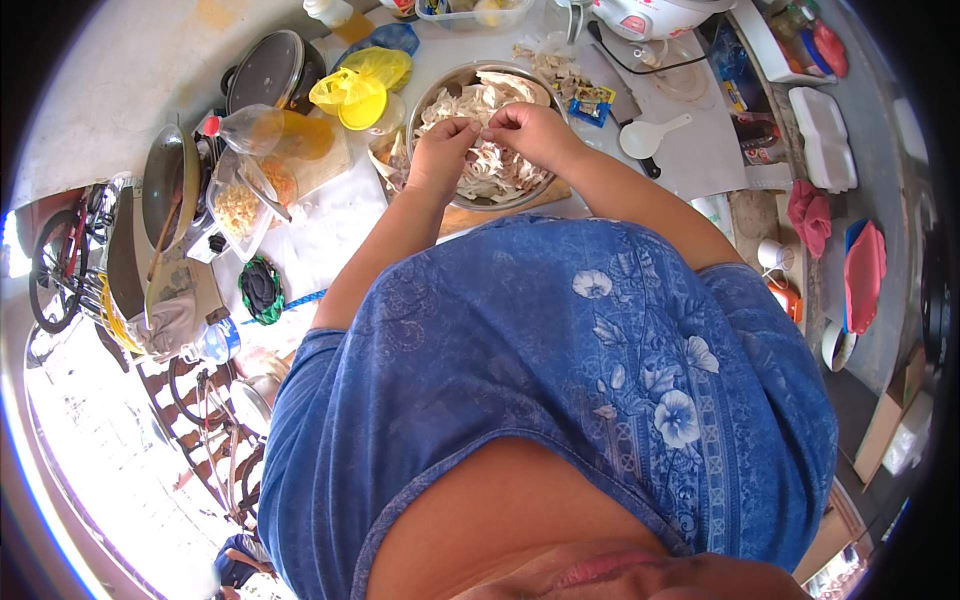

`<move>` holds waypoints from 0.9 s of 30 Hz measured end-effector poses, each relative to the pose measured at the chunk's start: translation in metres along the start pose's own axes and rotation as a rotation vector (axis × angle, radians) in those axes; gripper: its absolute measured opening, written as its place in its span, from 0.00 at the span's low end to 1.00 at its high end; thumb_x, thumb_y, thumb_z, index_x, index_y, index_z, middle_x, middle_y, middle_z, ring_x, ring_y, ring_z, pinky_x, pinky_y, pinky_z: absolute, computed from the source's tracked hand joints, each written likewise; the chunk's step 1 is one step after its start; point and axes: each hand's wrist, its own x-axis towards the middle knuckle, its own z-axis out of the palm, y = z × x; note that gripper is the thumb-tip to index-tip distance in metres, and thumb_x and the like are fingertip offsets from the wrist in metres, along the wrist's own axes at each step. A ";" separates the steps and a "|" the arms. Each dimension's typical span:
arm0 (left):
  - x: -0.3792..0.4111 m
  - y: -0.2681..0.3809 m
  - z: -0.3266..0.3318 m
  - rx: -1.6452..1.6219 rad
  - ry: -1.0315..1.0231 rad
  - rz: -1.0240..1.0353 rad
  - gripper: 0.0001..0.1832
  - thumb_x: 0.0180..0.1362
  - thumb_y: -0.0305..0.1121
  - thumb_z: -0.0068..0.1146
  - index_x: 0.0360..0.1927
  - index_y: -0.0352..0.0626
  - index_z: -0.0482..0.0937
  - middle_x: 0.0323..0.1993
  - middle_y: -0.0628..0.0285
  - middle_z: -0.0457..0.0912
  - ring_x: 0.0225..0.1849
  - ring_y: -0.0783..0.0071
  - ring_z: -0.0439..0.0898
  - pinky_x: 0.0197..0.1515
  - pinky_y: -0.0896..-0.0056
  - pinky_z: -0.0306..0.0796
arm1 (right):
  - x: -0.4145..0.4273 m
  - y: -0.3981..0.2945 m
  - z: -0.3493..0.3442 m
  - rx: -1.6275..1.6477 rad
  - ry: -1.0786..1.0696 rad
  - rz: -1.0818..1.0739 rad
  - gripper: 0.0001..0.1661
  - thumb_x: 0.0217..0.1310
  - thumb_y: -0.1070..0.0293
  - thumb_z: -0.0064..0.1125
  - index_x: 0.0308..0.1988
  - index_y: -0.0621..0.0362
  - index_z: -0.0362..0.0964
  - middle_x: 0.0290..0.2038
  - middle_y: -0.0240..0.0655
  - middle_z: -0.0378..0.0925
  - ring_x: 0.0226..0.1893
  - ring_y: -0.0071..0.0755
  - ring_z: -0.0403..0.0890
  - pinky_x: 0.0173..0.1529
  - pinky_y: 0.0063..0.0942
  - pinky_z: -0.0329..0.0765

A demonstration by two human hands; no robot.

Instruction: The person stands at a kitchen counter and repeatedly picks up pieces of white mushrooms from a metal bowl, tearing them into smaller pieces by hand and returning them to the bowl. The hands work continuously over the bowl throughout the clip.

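Note:
A round metal bowl (414, 135) full of torn pale food strips (499, 176), perhaps shredded meat or mushroom, sits on the table before me. Over it, my left hand (444, 150) and my right hand (534, 135) meet with fingertips pinched close together. They seem to grip a small pale shred between them, mostly hidden by the fingers. Larger pale pieces (514, 81) lie at the bowl's far side. Under the bowl's near edge shows a wooden board (472, 219). Left of the bowl, a clear bag (388, 161) with more food is partly covered by my left wrist.
On the left stand a bottle of yellow liquid (281, 133), a lidded dark pot (266, 75), a wok (169, 187) and a plastic tub of chopped food (236, 210). To the right lie a knife (619, 86), a white scoop (649, 135) and blue-yellow packets (592, 105). Behind is a rice cooker (652, 16).

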 end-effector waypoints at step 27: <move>0.000 -0.004 0.000 0.884 -0.058 0.104 0.17 0.57 0.43 0.60 0.42 0.40 0.80 0.29 0.60 0.81 0.32 0.67 0.80 0.37 0.68 0.74 | -0.007 0.013 -0.016 -0.142 0.075 0.012 0.17 0.55 0.58 0.66 0.40 0.58 0.80 0.34 0.36 0.83 0.33 0.27 0.82 0.41 0.25 0.77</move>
